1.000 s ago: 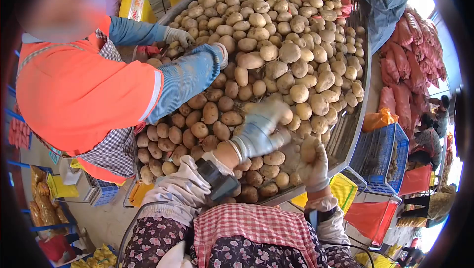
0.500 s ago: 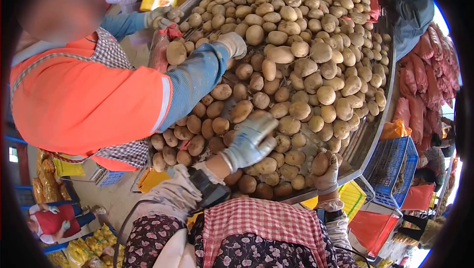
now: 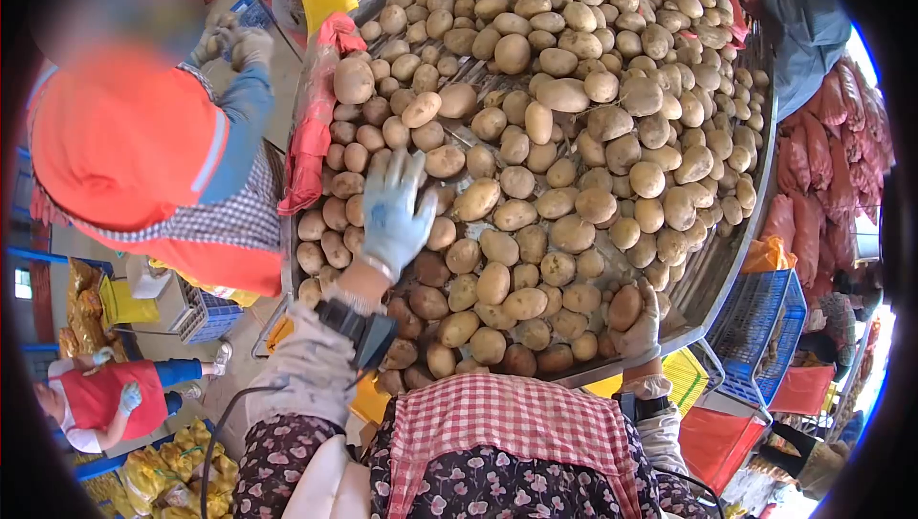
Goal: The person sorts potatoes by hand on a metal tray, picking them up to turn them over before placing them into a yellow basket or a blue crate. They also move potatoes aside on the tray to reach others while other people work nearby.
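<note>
Metal sorting tray [image 3: 698,280] heaped with potatoes [image 3: 564,98]. Left hand [image 3: 394,218] spread wide over them; right hand [image 3: 641,332] grips one potato [image 3: 625,307]. Blue crate [image 3: 757,328] contents indiscernible.

My left hand [image 3: 392,213] is now spread flat over potatoes [image 3: 564,232] by the table's [image 3: 712,275] left edge. The co-worker's [image 3: 143,155] arms are off the pile.

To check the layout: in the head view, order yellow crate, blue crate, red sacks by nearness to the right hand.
Right hand, holding a potato:
1. Yellow crate, just below-right.
2. Blue crate, farther right.
3. Red sacks, far upper right.
</note>
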Tool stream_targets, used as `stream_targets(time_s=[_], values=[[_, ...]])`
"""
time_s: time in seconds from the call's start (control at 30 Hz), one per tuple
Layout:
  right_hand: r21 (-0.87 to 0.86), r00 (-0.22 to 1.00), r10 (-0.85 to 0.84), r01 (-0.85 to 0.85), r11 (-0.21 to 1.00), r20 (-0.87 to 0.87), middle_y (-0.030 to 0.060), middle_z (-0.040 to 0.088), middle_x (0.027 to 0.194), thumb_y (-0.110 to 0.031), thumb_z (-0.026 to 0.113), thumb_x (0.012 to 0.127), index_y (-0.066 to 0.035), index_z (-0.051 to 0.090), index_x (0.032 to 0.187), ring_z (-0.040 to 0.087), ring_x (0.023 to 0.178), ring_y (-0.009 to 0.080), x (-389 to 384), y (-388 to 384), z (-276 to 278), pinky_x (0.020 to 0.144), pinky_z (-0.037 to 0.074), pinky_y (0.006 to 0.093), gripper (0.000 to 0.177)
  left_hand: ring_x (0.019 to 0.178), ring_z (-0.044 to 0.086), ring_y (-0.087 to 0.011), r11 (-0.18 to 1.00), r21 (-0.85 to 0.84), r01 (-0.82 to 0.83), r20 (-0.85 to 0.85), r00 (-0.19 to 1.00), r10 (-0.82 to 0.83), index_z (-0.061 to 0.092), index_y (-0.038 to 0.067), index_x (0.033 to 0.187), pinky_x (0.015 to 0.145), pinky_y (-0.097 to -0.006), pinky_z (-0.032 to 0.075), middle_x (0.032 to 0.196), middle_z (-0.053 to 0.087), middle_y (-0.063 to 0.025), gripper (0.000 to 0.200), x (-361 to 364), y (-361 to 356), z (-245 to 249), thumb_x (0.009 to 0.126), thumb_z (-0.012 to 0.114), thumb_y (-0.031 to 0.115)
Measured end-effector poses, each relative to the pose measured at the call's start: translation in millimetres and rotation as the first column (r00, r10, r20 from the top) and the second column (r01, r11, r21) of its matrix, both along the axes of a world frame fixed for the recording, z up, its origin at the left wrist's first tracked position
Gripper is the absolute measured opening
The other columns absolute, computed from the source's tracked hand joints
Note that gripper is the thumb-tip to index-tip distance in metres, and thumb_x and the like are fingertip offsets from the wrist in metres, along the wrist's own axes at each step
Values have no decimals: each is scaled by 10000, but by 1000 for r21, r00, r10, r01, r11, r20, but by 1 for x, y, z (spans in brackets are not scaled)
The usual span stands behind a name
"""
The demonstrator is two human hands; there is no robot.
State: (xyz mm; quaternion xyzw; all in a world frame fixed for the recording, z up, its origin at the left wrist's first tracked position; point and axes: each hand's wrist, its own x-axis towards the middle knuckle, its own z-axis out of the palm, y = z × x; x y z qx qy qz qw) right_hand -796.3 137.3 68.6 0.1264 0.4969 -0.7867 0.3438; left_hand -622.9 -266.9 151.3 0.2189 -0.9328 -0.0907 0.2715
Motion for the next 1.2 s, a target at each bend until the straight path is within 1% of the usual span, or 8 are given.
stream_targets(time_s=[0.07, 0.13, 0.27, 0.6, 0.67, 0.93, 1.0, 1.2], values=[[275, 936, 137, -45, 960, -325, 117, 616, 1014, -263, 623, 876, -6, 546, 1161, 609, 944, 232, 3, -6, 9, 836, 527, 336, 392, 1219, 438, -397, 997, -73, -38, 84, 995, 44, 505, 111, 1319, 1023, -479, 360, 1345, 478, -198, 585, -24, -14, 0, 790, 681, 286], [-62, 972, -84, 100, 993, 219, 117, 648, 874, -343, 509, 950, -41, 610, 936, 619, 766, 250, 21, -48, 81, 706, 542, 336, 318, 1188, 459, -386, 999, 50, -16, 301, 954, 0, 492, 105, 1325, 990, -480, 386, 1348, 446, -180, 655, -47, -23, -11, 745, 725, 299], [-83, 981, -84, 100, 992, 177, 115, 654, 869, -350, 499, 958, -32, 602, 980, 635, 770, 244, 19, -41, 70, 695, 553, 345, 335, 1142, 494, -335, 997, -83, -2, 522, 852, 45, 546, 120, 1231, 898, -437, 451, 1299, 459, -143, 627, -73, -18, -4, 677, 778, 299], [-73, 990, -51, 61, 995, 130, 123, 661, 897, -374, 527, 944, -40, 599, 1010, 653, 802, 260, 16, -34, 56, 694, 564, 349, 348, 1174, 506, -396, 961, 246, 129, 249, 949, -191, 542, 133, 1304, 978, -474, 424, 1292, 537, -199, 542, -34, -4, -9, 869, 564, 456], [-69, 985, -83, 94, 993, 149, 126, 662, 898, -380, 542, 936, -44, 597, 1021, 655, 802, 264, 16, -33, 52, 703, 562, 363, 351, 1279, 392, -390, 965, -123, 233, 276, 942, -192, 540, 102, 1302, 1059, -499, 324, 1380, 456, -190, 604, -32, 27, 3, 849, 565, 501], [46, 998, -68, 67, 997, 2, 129, 662, 884, -363, 559, 918, -50, 597, 1057, 646, 814, 270, 19, -23, 38, 717, 552, 375, 344, 1224, 451, -313, 979, 191, 67, 516, 842, -158, 547, 48, 1243, 1083, -468, 252, 1200, 582, -146, 630, -61, 37, -1, 762, 697, 427], [134, 988, -73, 91, 987, -133, 125, 663, 872, -356, 563, 914, -51, 599, 1070, 644, 805, 269, 19, -27, 42, 708, 551, 369, 345, 1157, 491, -311, 951, -116, 288, 382, 896, -225, 539, 56, 1256, 1056, -462, 281, 1167, 594, -144, 643, -43, 40, -12, 753, 702, 423], [-43, 815, 538, -559, 828, -215, 97, 643, 904, -390, 462, 981, -5, 483, 1313, 610, 813, 176, 45, -84, 131, 736, 504, 280, 509, 913, 598, -342, 896, 226, 382, -184, 920, -346, 507, 50, 1307, 840, -446, 470, 1017, 629, -157, 669, -21, 84, 28, 737, 732, 317]])
